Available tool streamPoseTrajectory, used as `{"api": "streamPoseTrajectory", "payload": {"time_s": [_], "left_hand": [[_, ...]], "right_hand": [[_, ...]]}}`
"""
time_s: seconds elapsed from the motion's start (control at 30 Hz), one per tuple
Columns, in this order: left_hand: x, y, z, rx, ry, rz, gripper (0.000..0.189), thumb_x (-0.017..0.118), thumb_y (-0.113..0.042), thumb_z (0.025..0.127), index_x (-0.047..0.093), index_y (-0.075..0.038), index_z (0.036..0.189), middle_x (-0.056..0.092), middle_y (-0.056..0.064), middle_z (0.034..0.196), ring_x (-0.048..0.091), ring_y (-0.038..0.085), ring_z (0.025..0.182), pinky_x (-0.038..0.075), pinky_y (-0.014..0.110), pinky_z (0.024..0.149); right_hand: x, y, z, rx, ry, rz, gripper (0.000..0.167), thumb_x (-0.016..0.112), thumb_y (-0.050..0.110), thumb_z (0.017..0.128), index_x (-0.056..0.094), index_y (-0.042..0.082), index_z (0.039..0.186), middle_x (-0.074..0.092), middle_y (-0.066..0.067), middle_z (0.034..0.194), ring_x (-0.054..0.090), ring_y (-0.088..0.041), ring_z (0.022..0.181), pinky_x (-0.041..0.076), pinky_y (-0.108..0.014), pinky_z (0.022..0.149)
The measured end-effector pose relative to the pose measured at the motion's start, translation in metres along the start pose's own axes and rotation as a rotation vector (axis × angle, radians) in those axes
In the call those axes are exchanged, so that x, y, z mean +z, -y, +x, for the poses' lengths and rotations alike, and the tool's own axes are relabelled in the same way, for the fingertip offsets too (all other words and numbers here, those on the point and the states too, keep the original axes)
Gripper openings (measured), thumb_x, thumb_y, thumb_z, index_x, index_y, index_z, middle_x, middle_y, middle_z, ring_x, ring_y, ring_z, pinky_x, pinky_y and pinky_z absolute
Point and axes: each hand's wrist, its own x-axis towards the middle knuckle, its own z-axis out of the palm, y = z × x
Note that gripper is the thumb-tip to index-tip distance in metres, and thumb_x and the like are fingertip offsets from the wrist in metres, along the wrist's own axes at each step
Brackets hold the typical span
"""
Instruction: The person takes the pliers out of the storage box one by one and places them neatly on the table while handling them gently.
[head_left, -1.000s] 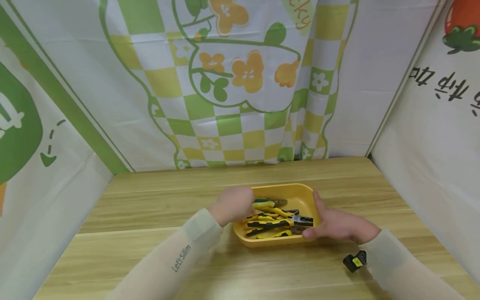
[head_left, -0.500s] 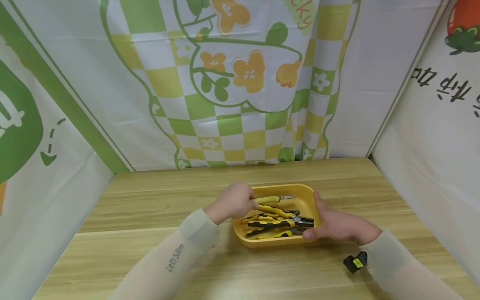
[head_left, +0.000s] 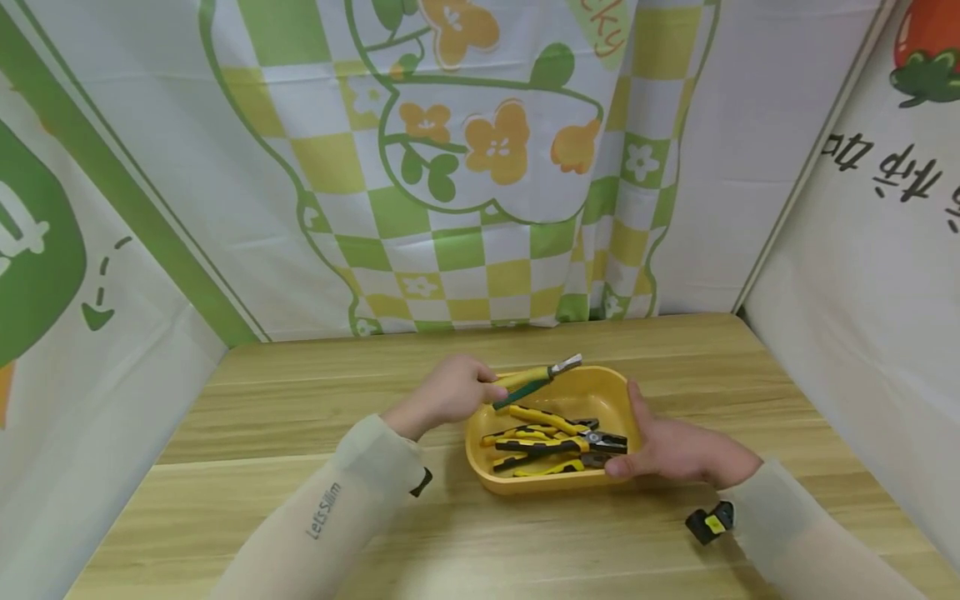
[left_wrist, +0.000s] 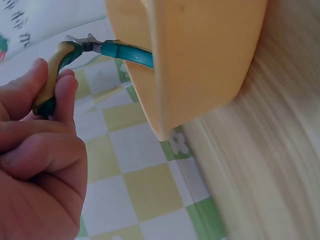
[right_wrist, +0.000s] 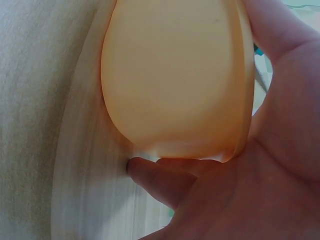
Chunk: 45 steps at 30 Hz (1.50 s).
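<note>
My left hand (head_left: pixel 457 390) pinches one handle of a pair of pliers (head_left: pixel 534 377) with yellow-and-green grips, its metal nose tilted up. These pliers are raised over the far left part of a yellow plastic tray (head_left: pixel 517 489). In the left wrist view, thumb and forefinger hold the handle (left_wrist: pixel 47 85), while the other handle slants across the tray's rim (left_wrist: pixel 159 75). Several pliers with yellow-and-black grips (head_left: pixel 543 447) lie in the tray. My right hand (head_left: pixel 678 446) holds the tray's right end, thumb and fingers spread around it; the right wrist view shows the outer wall (right_wrist: pixel 175 80) against the palm.
The tray stands on a wooden table (head_left: pixel 300 483). Behind the table hangs a checkered cloth (head_left: pixel 450 275), with white printed sheets at both sides. A black strap piece with a yellow label (head_left: pixel 711 523) is at the right sleeve.
My left hand has lifted the yellow-and-green pliers up from among the others, moving slightly left and away, and their nose has tipped upward. The right hand and tray have stayed put.
</note>
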Motion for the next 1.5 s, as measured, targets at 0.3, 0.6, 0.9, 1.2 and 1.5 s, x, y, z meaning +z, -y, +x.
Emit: {"api": "streamPoseTrajectory", "payload": {"time_s": [0.3, 0.6, 0.9, 1.2, 1.5], "left_hand": [[-0.01, 0.013, -0.008, -0.08, 0.007, -0.289, 0.019, 0.068, -0.025, 0.097, 0.078, -0.011, 0.089, 0.068, 0.001, 0.099, 0.053, 0.016, 0.074, 0.045, 0.033, 0.066], [-0.022, 0.024, -0.017, -0.131, 0.041, -0.685, 0.025, 0.056, -0.016, 0.103, 0.071, 0.003, 0.106, 0.063, 0.011, 0.091, 0.025, 0.007, 0.045, 0.023, 0.02, 0.042], [-0.039, 0.056, -0.035, -0.103, 0.022, -0.87, 0.027, 0.049, -0.018, 0.107, 0.067, 0.001, 0.105, 0.059, 0.003, 0.088, 0.028, 0.004, 0.042, 0.025, 0.019, 0.041], [-0.055, 0.091, -0.062, -0.119, -0.016, -0.967, 0.028, 0.044, -0.021, 0.109, 0.065, -0.002, 0.108, 0.059, 0.002, 0.09, 0.03, 0.002, 0.042, 0.029, 0.017, 0.042], [-0.049, 0.119, -0.083, -0.246, -0.051, -0.944, 0.029, 0.044, -0.022, 0.109, 0.062, 0.0, 0.108, 0.058, 0.001, 0.089, 0.031, 0.002, 0.043, 0.029, 0.017, 0.042]], "right_hand": [[0.0, 0.002, 0.0, -0.003, 0.009, 0.011, 0.136, 0.078, 0.051, 0.083, -0.029, -0.003, 0.148, 0.013, -0.045, 0.149, 0.039, -0.051, 0.131, 0.027, -0.059, 0.109], [0.0, 0.002, -0.001, 0.004, 0.015, 0.017, 0.135, 0.077, 0.051, 0.084, -0.031, -0.001, 0.147, 0.01, -0.045, 0.15, 0.034, -0.054, 0.133, 0.026, -0.06, 0.109], [-0.001, 0.002, 0.0, 0.015, 0.013, 0.026, 0.136, 0.078, 0.051, 0.083, -0.03, 0.0, 0.148, 0.006, -0.043, 0.152, 0.03, -0.053, 0.135, 0.024, -0.061, 0.11], [0.0, 0.0, 0.0, 0.015, 0.011, 0.038, 0.136, 0.078, 0.051, 0.083, -0.03, 0.0, 0.148, 0.003, -0.041, 0.153, 0.026, -0.053, 0.137, 0.022, -0.06, 0.111], [0.0, -0.001, 0.001, 0.001, 0.007, 0.022, 0.135, 0.077, 0.052, 0.084, -0.029, -0.002, 0.148, 0.006, -0.044, 0.151, 0.03, -0.053, 0.135, 0.024, -0.06, 0.11]]}}
